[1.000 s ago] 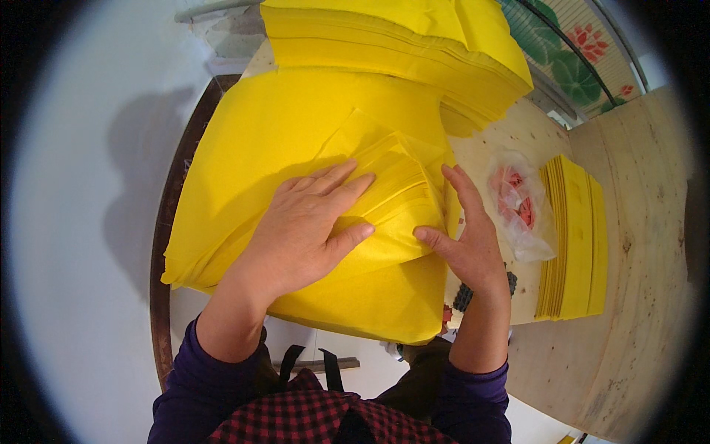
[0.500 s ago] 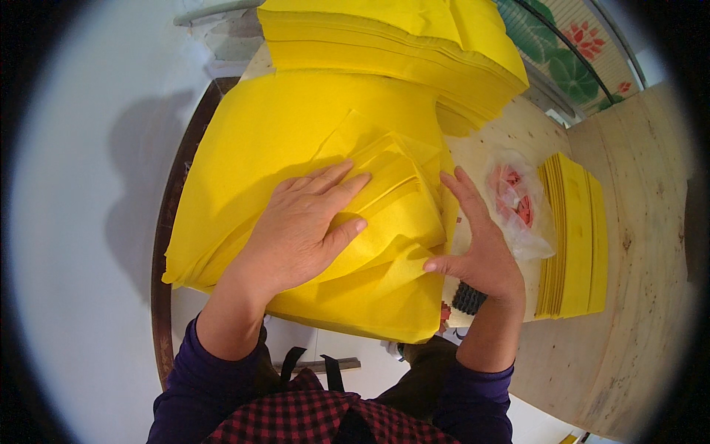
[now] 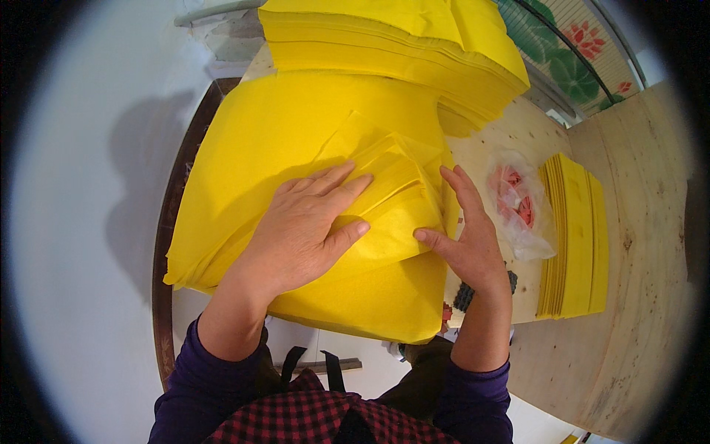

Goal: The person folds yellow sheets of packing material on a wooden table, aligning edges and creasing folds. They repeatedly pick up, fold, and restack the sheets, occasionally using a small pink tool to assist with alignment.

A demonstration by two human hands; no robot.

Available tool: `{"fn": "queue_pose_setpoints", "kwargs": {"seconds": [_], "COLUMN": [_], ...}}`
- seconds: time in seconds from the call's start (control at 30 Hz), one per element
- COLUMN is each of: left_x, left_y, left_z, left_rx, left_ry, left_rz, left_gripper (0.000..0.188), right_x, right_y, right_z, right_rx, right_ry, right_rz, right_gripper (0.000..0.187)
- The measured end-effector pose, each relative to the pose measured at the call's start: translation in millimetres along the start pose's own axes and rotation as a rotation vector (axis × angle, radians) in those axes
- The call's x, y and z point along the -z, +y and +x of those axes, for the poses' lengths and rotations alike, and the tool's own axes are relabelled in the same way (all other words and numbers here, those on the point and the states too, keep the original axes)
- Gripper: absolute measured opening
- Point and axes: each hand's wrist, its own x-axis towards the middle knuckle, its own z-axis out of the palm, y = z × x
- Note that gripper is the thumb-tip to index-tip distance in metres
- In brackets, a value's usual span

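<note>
With the clock's centre at the middle of the view, a folded bundle of thin, soft bright-yellow sheets (image 3: 403,211) lies just toward 3 o'clock from that centre, its layered edges showing and one corner pointing toward 1 o'clock. Beneath it spreads a broad, rounded pile of bright-yellow sheet material (image 3: 296,111), reaching from 8 o'clock round past 11.

The left hand (image 3: 292,233) is on the 9 o'clock side, palm down and flat on the yellow layers, with its fingers stretched toward 1 o'clock and its thumb toward 2; it clasps nothing visible. The right hand (image 3: 473,244), at 3 o'clock, is unclenched, thumb and fingers spread wide apart. Its thumb tip meets the bundle's near right part, and its fingertips reach toward 11 o'clock beside the right edge; I cannot tell whether they touch it.

Toward 12 to 1 o'clock stands a tall, thick stack of yellow sheets (image 3: 392,59). At 3 o'clock, past the right hand, a crumpled clear plastic bag with red pieces inside (image 3: 521,211) lies against a narrow stack of folded yellow sheets (image 3: 577,244), both on a pale knotty wooden surface (image 3: 525,133). A dark grey, knobbly object (image 3: 464,297), partly hidden by the right forearm, lies at 4 o'clock. At 2 o'clock is a panel printed with green leaves and red flowers (image 3: 580,78).
</note>
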Motion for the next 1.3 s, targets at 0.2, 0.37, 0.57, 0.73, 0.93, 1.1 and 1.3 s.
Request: {"fn": "queue_pose_setpoints", "kwargs": {"seconds": [0.2, 0.37, 0.57, 0.73, 0.93, 1.1, 1.3], "left_x": [1, 1, 1, 0, -1, -2, 0], "left_y": [-2, -1, 0, -1, -4, -3, -3], "left_z": [1, 1, 1, 1, 2, 2, 2], "left_rx": [0.010, 0.011, 0.024, 0.030, 0.016, 0.009, 0.026], "left_ry": [-0.036, -0.034, -0.033, -0.026, -0.016, 0.017, -0.018], "left_rz": [0.006, 0.002, -0.004, -0.012, -0.011, -0.010, -0.014], "left_gripper": [0.056, 0.054, 0.053, 0.052, 0.053, 0.050, 0.053], "right_x": [-1, 0, 4, -6, -15, -16, -3], "right_y": [1, -1, -2, -1, 5, 8, 8], "right_z": [1, 0, -8, -7, -3, -5, -11], "right_rx": [-0.006, 0.039, 0.262, 0.478, 0.508, 0.554, 0.649], "right_ry": [-0.018, 0.047, 0.163, 0.260, 0.297, 0.322, 0.211], "right_rz": [0.024, 0.009, 0.054, -0.175, -0.256, -0.250, -0.128], "right_gripper": [0.092, 0.089, 0.054, 0.050, 0.047, 0.035, 0.018]}}
